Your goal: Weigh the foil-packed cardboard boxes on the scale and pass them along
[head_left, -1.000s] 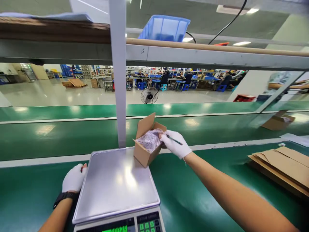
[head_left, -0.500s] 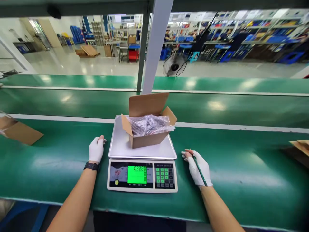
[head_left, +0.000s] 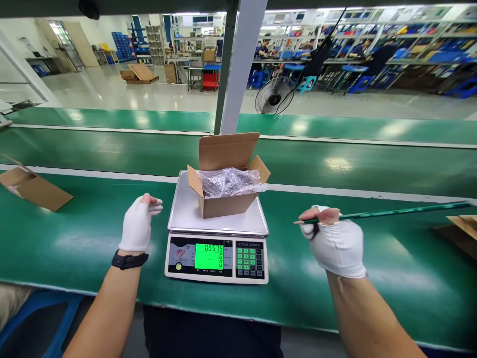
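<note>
In the head view an open cardboard box (head_left: pixel 228 205) sits on the metal plate of a digital weighing scale (head_left: pixel 182 209). Inside it lies something wrapped in clear bubble wrap (head_left: pixel 229 182); what is wrapped cannot be made out. My left hand (head_left: pixel 137 223), in a white glove with bare fingertips, is left of the scale, touching nothing, its fingers loosely extended. To the right of the scale, my gloved right hand (head_left: pixel 337 241) grips a long green pencil (head_left: pixel 395 214), its tip pointing left toward the box. The scale's lit green display reads about 0.5575.
Another cardboard box (head_left: pixel 40 191) rests on the green bench (head_left: pixel 89 238) at the left, and part of one (head_left: pixel 464 226) shows at the right edge. A white post (head_left: pixel 240 64) rises behind the scale. Beyond stands a fan (head_left: pixel 275 97).
My right hand has lifted and moved right, the pencil swinging from along the palm to nearly level. My left hand has shifted slightly left. The display went from 0.3280 to about 0.5575.
</note>
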`<control>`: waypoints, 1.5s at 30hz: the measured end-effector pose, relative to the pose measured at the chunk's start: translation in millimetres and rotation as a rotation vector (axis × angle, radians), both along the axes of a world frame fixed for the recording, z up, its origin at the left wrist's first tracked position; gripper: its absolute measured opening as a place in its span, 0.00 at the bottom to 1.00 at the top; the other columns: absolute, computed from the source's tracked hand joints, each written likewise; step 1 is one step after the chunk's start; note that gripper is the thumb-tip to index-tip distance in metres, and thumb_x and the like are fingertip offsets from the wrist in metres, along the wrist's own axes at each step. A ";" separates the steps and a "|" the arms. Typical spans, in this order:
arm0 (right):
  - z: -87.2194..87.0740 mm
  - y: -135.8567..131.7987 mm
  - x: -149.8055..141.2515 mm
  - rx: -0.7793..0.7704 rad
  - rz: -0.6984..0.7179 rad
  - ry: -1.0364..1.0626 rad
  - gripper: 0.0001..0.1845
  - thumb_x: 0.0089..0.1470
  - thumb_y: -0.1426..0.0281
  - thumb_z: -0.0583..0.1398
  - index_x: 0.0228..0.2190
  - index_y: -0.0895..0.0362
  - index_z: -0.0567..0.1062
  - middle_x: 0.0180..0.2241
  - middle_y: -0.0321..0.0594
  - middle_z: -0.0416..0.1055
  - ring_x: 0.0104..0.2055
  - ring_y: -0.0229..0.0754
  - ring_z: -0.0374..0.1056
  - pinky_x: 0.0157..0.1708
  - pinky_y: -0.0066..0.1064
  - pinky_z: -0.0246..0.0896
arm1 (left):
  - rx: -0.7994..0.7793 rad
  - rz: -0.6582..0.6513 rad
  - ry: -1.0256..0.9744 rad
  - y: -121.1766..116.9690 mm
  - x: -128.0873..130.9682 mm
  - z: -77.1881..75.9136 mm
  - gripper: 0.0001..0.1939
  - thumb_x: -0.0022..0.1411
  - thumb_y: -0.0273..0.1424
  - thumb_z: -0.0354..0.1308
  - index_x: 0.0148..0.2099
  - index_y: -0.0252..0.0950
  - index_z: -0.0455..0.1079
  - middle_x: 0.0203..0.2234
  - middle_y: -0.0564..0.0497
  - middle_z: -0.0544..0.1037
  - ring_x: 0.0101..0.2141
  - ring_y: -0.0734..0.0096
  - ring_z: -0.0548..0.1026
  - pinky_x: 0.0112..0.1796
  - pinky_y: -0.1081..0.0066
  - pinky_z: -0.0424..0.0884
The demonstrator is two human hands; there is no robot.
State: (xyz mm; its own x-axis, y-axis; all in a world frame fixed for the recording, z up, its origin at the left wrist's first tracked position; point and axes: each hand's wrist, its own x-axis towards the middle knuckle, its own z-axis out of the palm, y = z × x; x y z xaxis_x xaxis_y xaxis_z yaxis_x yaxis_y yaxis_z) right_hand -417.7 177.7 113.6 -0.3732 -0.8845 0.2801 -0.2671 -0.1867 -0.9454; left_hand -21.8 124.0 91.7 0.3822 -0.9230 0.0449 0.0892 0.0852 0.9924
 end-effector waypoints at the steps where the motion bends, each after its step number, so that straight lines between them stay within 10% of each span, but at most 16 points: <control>1: 16.8 2.3 11.4 -0.042 0.072 0.001 0.34 0.57 0.41 0.54 0.23 0.59 0.74 0.19 0.41 0.66 0.18 0.36 0.61 0.17 0.27 0.56 | -0.052 -0.022 -0.049 0.8 -5.1 13.2 0.25 0.56 0.52 0.60 0.35 0.32 0.66 0.33 0.45 0.74 0.33 0.64 0.75 0.35 0.70 0.73; 5: 70.4 -3.2 66.0 -0.198 0.337 0.090 0.26 0.61 0.48 0.56 0.27 0.57 0.76 0.22 0.40 0.68 0.22 0.37 0.65 0.22 0.27 0.60 | -0.212 -0.188 -0.185 0.9 -35.0 55.3 0.27 0.60 0.55 0.56 0.38 0.32 0.68 0.33 0.45 0.74 0.33 0.63 0.74 0.36 0.68 0.71; 10: 97.1 -37.8 120.4 -0.231 0.622 0.351 0.17 0.61 0.57 0.57 0.28 0.56 0.74 0.26 0.36 0.70 0.27 0.38 0.66 0.28 0.27 0.62 | -0.220 -0.308 -0.484 1.8 -73.4 74.8 0.23 0.62 0.52 0.54 0.34 0.35 0.66 0.28 0.50 0.72 0.30 0.66 0.69 0.33 0.70 0.64; 17: 100.7 -60.5 149.2 -0.123 0.554 0.614 0.17 0.62 0.63 0.54 0.24 0.56 0.68 0.25 0.37 0.70 0.29 0.40 0.66 0.32 0.29 0.56 | -0.198 -0.376 -0.304 3.2 -79.0 67.0 0.19 0.64 0.45 0.50 0.43 0.33 0.68 0.37 0.47 0.74 0.38 0.64 0.71 0.40 0.69 0.67; 45: 95.9 -67.4 157.9 -0.071 0.536 0.602 0.16 0.61 0.63 0.53 0.24 0.56 0.69 0.26 0.40 0.73 0.30 0.43 0.68 0.32 0.31 0.56 | -0.216 -0.389 -0.323 1.3 -76.3 63.4 0.19 0.66 0.45 0.49 0.41 0.33 0.68 0.35 0.48 0.73 0.35 0.65 0.69 0.37 0.69 0.65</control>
